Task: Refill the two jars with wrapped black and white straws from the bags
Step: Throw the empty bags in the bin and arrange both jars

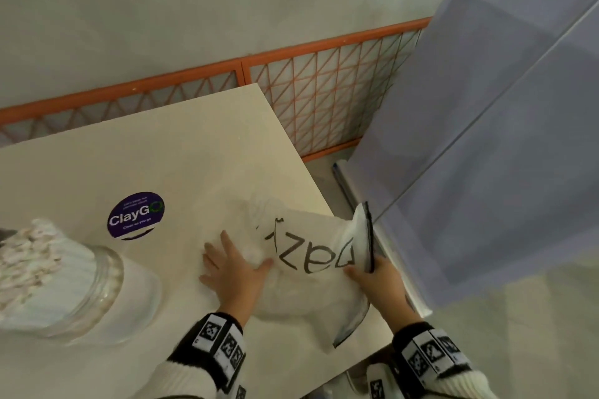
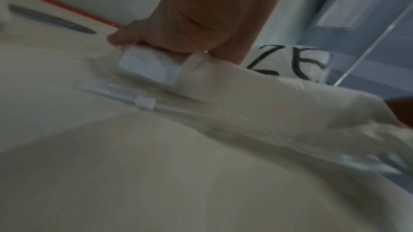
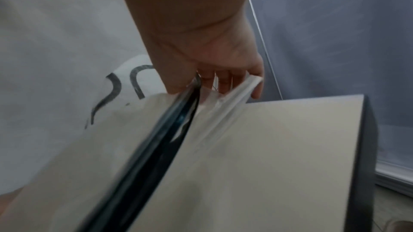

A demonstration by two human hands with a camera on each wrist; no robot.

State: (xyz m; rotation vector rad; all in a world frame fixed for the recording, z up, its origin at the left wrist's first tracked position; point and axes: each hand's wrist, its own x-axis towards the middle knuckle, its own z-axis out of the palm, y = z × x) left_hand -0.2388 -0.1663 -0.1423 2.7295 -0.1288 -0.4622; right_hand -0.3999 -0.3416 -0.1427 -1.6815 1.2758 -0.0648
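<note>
A clear zip bag [image 1: 311, 256] with black handwriting lies at the right edge of the beige table [image 1: 129, 155]. My left hand [image 1: 227, 269] presses flat on the bag's left part, fingers spread. In the left wrist view this left hand [image 2: 178, 37] bears down on the bag [image 2: 268, 98], and something white shows under the plastic. My right hand [image 1: 372, 275] pinches the bag's dark zip edge and lifts that end. The right wrist view shows the right hand [image 3: 212, 69] with its fingers round the zip edge [image 3: 170, 129]. A glass jar [image 1: 64, 282] packed with white wrapped straws stands at the left.
A purple ClayGo sticker [image 1: 136, 215] is stuck on the table between jar and bag. An orange mesh fence [image 1: 324, 91] runs behind the table. A grey-blue panel [image 1: 486, 139] stands close on the right, past the table's edge.
</note>
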